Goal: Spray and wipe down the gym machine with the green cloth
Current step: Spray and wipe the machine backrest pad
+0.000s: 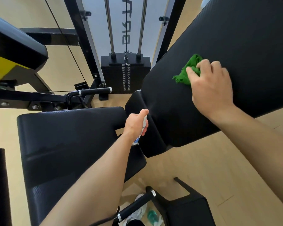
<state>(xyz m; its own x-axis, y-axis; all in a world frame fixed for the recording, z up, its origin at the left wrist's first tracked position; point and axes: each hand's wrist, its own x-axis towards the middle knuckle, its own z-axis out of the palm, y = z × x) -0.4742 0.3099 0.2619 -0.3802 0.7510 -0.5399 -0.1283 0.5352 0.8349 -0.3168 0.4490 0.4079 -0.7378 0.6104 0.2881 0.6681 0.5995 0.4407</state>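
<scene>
**While the cloth presses, the bottle takes aim**

As the right hand (211,88) bears down on the sloping back pad (235,38), its fingers are curled over a bunched green cloth (189,69), clamping it against the black vinyl. The cloth pokes out ahead of the fingertips and to their left, flat against the pad. The knuckles are blurred, so just how each finger lies is hard to read.

Over to the left hand (136,124): it's wrapped tight round a small white spray bottle (136,141), with one finger laid over the top. The bottle's base, with a bit of blue label, peeks out below the heel of the palm. The top end points at the lower part of the back pad, just beyond those fingertips, near but not touching.

Under the left wrist lies the flat black seat pad (69,136). Farther out, beyond both sets of fingers, stands the weight stack (114,70) with its chrome guide rods (110,30), and a black grip handle (95,91) sticks out to its left. Back towards the elbow, a second handle (136,204) sits above the pale wood floor (203,168), a grey shoe (137,214) beneath it.
</scene>
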